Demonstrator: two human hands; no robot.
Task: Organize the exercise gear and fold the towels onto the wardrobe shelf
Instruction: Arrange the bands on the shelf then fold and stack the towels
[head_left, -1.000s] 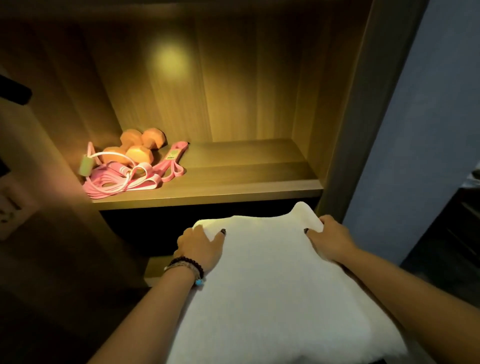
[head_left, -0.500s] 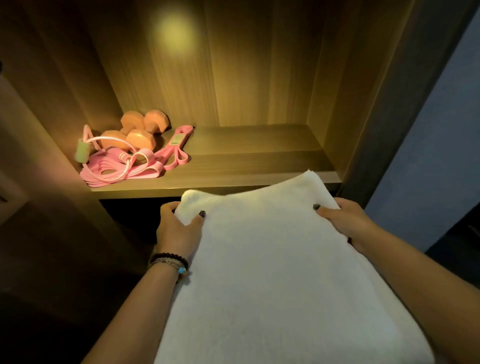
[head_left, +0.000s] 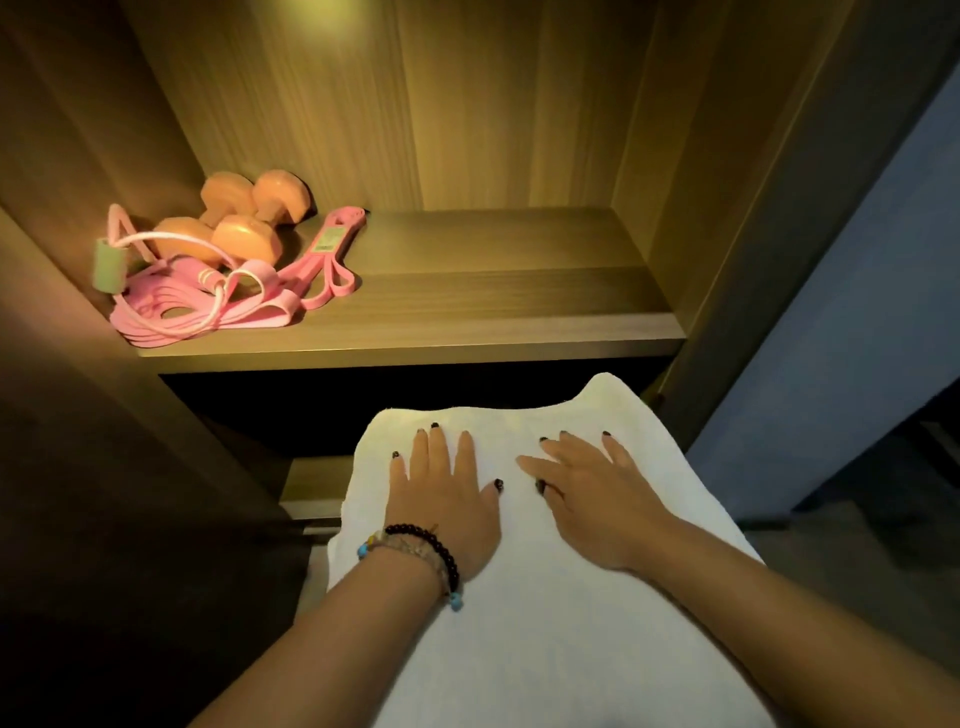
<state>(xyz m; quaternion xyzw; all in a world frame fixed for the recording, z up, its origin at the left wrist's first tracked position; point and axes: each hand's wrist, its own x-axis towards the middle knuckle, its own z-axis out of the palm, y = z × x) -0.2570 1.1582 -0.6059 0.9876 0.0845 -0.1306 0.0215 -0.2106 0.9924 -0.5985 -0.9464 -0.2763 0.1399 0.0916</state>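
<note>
A view from the person's head looks down into a lit wooden wardrobe. Near the camera, a white towel lies spread in front of the person, below and nearer than the shelf; what carries it is hidden beneath the cloth.

Both hands lie flat on the towel's far half, side by side. The left hand, with beaded bracelets at its wrist, presses down with straight, slightly spread fingers. The right hand does the same just beside it, fingers fanned toward the far right. Neither hand grips anything; the flat palms look placed to smooth the cloth and keep it still, likely readying it for a fold. The far right corner of the towel rises in a small peak, so the cloth is not yet squared.

On the shelf, the exercise gear is gathered at the far left corner, leaving the middle and right of the board bare, a space that seems kept for the towels. Two orange dumbbells sit against the back wall. In front of them lie pink resistance bands, looped and overlapping, with a jump rope draped over them; its pale green handle stands at the left edge.

The gear looks settled, while the towel is not yet folded or on the shelf.
</note>
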